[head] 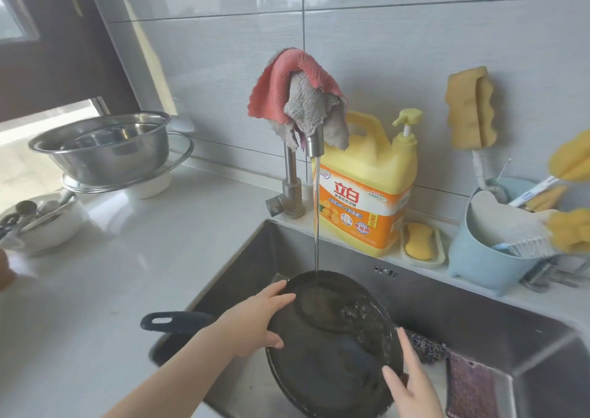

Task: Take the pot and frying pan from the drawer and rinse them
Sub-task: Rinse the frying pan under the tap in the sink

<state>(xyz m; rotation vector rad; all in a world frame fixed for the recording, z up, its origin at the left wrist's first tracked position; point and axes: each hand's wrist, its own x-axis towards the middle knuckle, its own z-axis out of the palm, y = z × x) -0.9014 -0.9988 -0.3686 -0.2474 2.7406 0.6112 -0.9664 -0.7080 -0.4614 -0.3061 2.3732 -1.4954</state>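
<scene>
Black frying pan [332,337] tilted under the tap, left hand [252,325] gripping its rim, right hand [412,382] open against it.

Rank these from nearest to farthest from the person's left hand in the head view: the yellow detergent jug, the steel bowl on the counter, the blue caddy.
From the left hand:
1. Yellow detergent jug, behind the sink, up and right.
2. Steel bowl, far left on the counter.
3. Blue caddy, far right.

Bright daylight is coming in from the window [48,123] at the left, glaring off the bench [134,258] and wall tiles [415,50]. Edges are bending and blurring; the picture is looking slightly soft.
</scene>
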